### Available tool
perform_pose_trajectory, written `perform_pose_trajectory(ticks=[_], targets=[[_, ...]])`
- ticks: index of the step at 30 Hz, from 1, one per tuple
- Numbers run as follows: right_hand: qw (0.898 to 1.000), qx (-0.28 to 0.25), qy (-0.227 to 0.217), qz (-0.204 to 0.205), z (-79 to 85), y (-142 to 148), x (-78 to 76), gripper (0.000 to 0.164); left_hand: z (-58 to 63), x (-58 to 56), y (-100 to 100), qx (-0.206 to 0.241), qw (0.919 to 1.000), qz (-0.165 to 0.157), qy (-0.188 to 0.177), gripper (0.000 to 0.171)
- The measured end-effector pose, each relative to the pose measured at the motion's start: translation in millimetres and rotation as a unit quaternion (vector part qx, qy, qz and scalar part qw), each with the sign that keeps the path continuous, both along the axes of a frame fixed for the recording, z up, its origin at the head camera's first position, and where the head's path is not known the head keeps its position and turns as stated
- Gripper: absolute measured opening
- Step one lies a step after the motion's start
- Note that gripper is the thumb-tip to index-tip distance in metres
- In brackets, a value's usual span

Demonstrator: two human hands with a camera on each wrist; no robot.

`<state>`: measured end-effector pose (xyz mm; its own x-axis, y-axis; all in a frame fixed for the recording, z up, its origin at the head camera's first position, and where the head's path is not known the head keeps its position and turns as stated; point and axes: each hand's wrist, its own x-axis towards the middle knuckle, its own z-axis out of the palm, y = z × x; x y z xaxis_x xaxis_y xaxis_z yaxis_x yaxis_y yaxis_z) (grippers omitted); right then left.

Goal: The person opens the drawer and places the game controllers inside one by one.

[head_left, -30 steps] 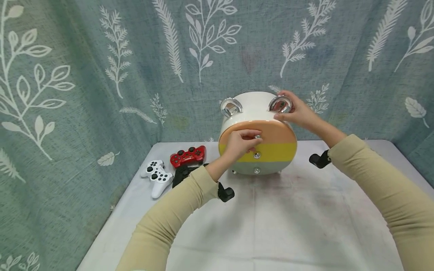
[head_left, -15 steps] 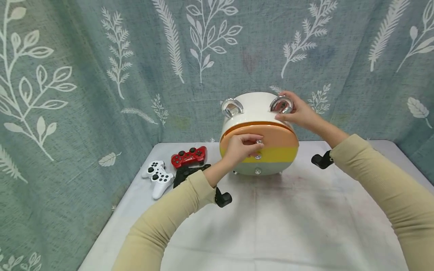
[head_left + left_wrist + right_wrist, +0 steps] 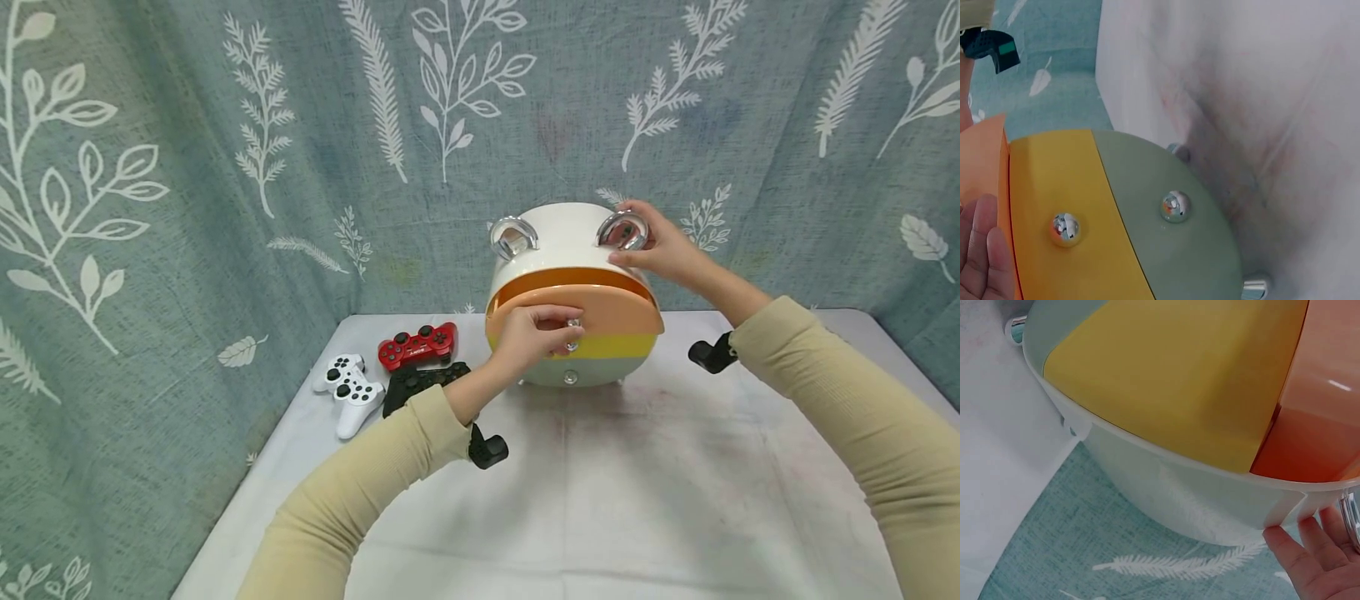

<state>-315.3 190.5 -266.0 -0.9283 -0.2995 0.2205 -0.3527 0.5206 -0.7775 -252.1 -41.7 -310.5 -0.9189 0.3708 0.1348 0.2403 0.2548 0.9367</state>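
A small round-fronted drawer cabinet with a white shell stands at the table's back. Its orange top drawer is pulled partway out, with a dark orange gap above it. My left hand pinches the silver knob of that drawer. The yellow drawer and the grey-green drawer below are closed. At the upper right, my right hand holds the silver ring on top, its fingertips against the white side in the right wrist view. Whatever lies inside the drawer is hidden.
Left of the cabinet lie a red game controller, a white controller and a black controller, the last partly behind my left forearm. A second silver ring tops the cabinet's left. A patterned curtain hangs close behind.
The orange drawer has slid out toward me from closed, my left hand moving back and slightly down with its knob. My right hand has stayed on the ring.
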Motion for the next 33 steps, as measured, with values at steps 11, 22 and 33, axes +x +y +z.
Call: perform_pose_trajectory(ticks=[11,22,33], targets=[[1.0,-0.001,-0.004,0.004,1.3,1,0.3,0.068,-5.3,11.9,-3,0.011,0.9998,-0.014,0.011,0.026],[1.0,-0.008,-0.007,0.006,0.6,0,0.8,0.07,-6.3,27.6,-7,0.009,0.9991,-0.039,0.016,0.029],[1.0,-0.007,-0.007,0.006,-0.3,1,-1.2,0.069,-9.0,40.0,-10,0.006,0.9985,-0.055,0.007,0.029]])
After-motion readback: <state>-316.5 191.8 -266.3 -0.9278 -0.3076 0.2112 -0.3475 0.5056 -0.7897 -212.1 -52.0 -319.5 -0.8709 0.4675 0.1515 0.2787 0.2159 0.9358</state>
